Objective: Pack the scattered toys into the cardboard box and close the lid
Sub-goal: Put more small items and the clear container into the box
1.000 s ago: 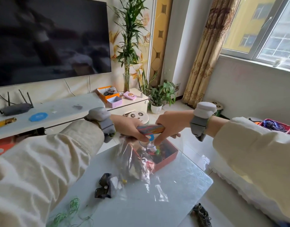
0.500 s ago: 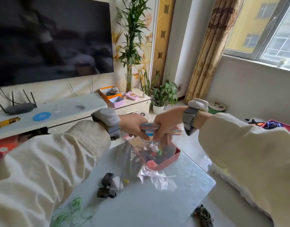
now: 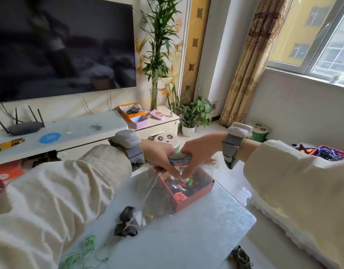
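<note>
Clear plastic bag hangs from its striped strip, long axis left-right, which left hand and right hand pinch at either end directly above the red box, the bag's bottom trailing near-left onto the table.

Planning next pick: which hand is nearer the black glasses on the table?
Left. The left hand holds the plastic bag beyond and right of the black glasses; the right hand holds it farther right, over the red box.
</note>
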Motion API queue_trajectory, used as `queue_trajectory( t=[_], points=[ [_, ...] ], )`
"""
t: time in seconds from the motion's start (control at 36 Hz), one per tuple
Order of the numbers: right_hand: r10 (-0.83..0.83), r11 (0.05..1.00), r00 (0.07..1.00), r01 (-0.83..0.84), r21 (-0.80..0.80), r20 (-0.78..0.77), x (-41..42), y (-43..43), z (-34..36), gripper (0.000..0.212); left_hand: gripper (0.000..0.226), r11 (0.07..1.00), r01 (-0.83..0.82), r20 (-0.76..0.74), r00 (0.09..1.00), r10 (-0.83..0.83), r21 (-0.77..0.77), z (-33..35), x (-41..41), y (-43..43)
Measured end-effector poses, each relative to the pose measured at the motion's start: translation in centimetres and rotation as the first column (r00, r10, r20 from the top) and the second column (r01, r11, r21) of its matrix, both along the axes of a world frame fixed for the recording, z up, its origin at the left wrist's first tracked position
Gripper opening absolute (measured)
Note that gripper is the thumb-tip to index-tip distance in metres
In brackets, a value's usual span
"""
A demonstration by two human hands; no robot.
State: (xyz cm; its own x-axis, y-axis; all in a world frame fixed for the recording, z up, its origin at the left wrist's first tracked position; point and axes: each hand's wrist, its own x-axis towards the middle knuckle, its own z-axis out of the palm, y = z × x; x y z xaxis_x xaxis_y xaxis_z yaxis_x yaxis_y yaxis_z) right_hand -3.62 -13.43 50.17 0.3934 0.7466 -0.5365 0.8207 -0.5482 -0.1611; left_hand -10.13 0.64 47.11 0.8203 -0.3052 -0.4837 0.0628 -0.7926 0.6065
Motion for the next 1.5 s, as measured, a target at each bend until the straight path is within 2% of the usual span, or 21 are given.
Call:
queue_trajectory(
  t=[0.08, 0.17, 0.25, 0.31, 0.36, 0.39, 0.44, 0.53, 0.61, 0.69, 0.75, 0.86, 0.94, 0.97, 1.03, 1.17, 1.25, 1.31, 1.39, 1.44, 1.5],
  points=[
    [-0.132, 0.991, 0.979, 0.128, -0.034, -0.158, 1.0, -0.4, -0.6, 0.034, 0.032, 0.998, -0.054, 0.067, 0.996, 0.055, -0.013, 0.2, 0.2, 0.1],
    [-0.190, 0.981, 0.960, 0.194, 0.003, -0.207, 1.3, -1.0, -0.8, 0.027, 0.028, 0.997, -0.078, 0.156, 0.985, 0.073, 0.023, 0.0, 0.4, 0.7],
    [-0.199, 0.968, 0.969, 0.217, 0.126, -0.143, 1.2, -1.1, -0.7, 0.033, 0.035, 0.992, -0.108, 0.286, 0.954, 0.086, 0.060, -0.4, 0.3, 1.3],
    [-0.194, 0.960, 0.978, 0.205, 0.190, -0.072, 1.2, -1.4, -0.7, 0.048, 0.044, 0.977, -0.125, 0.402, 0.914, 0.046, 0.172, -0.5, 0.3, 1.6],
    [-0.165, 0.957, 0.986, 0.158, 0.244, 0.011, 1.1, -1.5, -0.8, 0.056, 0.049, 0.957, -0.156, 0.431, 0.902, 0.037, 0.245, -0.5, 0.2, 1.9],
    [-0.154, 0.956, 0.987, 0.139, 0.260, 0.041, 1.0, -1.6, -0.8, 0.056, 0.048, 0.961, -0.152, 0.379, 0.924, 0.055, 0.231, -0.4, 0.3, 2.1],
    [-0.123, 0.959, 0.990, 0.100, 0.267, 0.072, 0.8, -1.6, -0.9, 0.051, 0.039, 0.982, -0.124, 0.156, 0.983, 0.101, 0.145, -0.2, 0.4, 2.5],
    [-0.064, 0.959, 0.988, 0.021, 0.283, 0.141, 0.5, -1.5, -0.7, 0.044, 0.019, 0.996, -0.048, -0.100, 0.993, 0.056, 0.074, 0.3, 0.5, 2.4],
    [-0.017, 0.951, 0.962, -0.069, 0.301, 0.272, 0.3, -1.2, -0.4, 0.042, 0.006, 1.000, -0.011, -0.133, 0.991, 0.009, -0.018, 0.5, 0.5, 1.8],
    [0.035, 0.958, 0.928, -0.137, 0.251, 0.371, 0.5, -1.4, -0.3, 0.045, 0.021, 0.999, -0.019, -0.145, 0.989, 0.014, -0.036, 0.4, 0.5, 1.5],
    [0.007, 0.979, 0.957, -0.065, 0.192, 0.290, 0.6, -1.7, 0.0, 0.052, 0.032, 1.000, -0.014, -0.081, 0.997, 0.015, 0.012, 0.3, 0.5, 1.5],
    [-0.018, 0.996, 0.985, 0.003, 0.089, 0.170, 0.7, -1.2, 0.2, 0.047, 0.036, 0.992, -0.007, 0.057, 0.998, 0.000, 0.124, 0.2, 0.5, 0.4],
    [-0.174, 0.981, 0.966, 0.187, 0.050, -0.193, 0.6, -0.8, -0.2, 0.038, 0.042, 0.991, -0.031, 0.145, 0.989, 0.012, 0.128, 0.3, 0.5, 0.0],
    [-0.194, 0.978, 0.952, 0.207, 0.032, -0.237, 0.5, -0.8, -0.3, 0.033, 0.041, 0.990, -0.032, 0.181, 0.984, 0.007, 0.139, 0.3, 0.6, 0.1],
    [-0.175, 0.978, 0.974, 0.189, 0.090, -0.147, 0.3, -1.0, -0.6, 0.029, 0.038, 0.987, -0.039, 0.214, 0.977, 0.005, 0.156, 0.2, 0.7, 0.5],
    [0.007, 0.978, 0.970, -0.058, 0.202, 0.243, -1.2, -1.1, -0.8, 0.032, 0.013, 0.997, 0.021, -0.137, 0.990, -0.031, -0.075, 0.5, 0.4, 1.3],
    [0.067, 0.964, 0.914, -0.162, 0.209, 0.399, -1.7, -1.0, -0.6, 0.036, 0.010, 0.993, 0.005, -0.160, 0.987, -0.025, -0.120, 0.2, 0.3, 1.7],
    [0.058, 0.968, 0.935, -0.139, 0.211, 0.350, -1.5, -0.9, -0.5, 0.040, 0.018, 0.995, 0.014, -0.130, 0.991, -0.027, -0.103, 0.0, 0.2, 1.9],
    [-0.024, 0.989, 0.992, 0.006, 0.151, 0.121, -0.7, -1.1, -0.2, 0.042, 0.026, 0.997, -0.028, -0.022, 0.999, 0.027, -0.067, -0.4, 0.0, 2.2],
    [-0.083, 0.987, 0.997, 0.080, 0.136, 0.010, -0.1, -1.3, -0.2, 0.037, 0.030, 0.996, -0.080, 0.095, 0.992, 0.084, -0.040, -0.6, -0.1, 2.5],
    [-0.109, 0.974, 0.994, 0.111, 0.197, -0.021, 0.4, -1.6, -0.3, 0.035, 0.031, 0.995, -0.093, 0.252, 0.964, 0.084, 0.025, -0.6, -0.5, 2.5]
  ],
)
